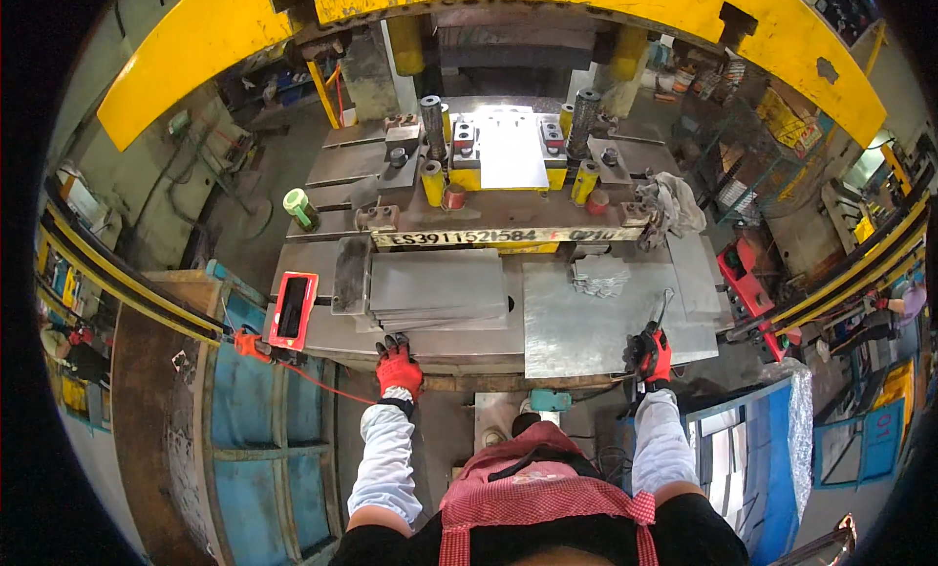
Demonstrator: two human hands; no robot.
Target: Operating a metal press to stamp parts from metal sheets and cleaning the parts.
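My left hand (398,367), in a red glove with black fingers, rests at the front edge of the press bed with its fingers spread. Just beyond it lies a stack of grey metal sheets (437,284), its lower sheets fanned out. My right hand (649,355), gloved alike, is closed around a slim metal tool (666,306) with a rounded tip; its exact kind is unclear. That tool points away from me over a flat metal plate (576,331). Small cut metal pieces (600,275) are piled on the plate. Farther off, a brightly lit sheet (513,157) lies on the die.
A yellow press beam (567,1) arches overhead. Dark guide posts (433,126) flank the die. A red-framed phone (292,310) and a green-lidded bottle (300,209) sit at left. Grey rags (672,206) lie at right. Blue bins (264,400) stand beside me.
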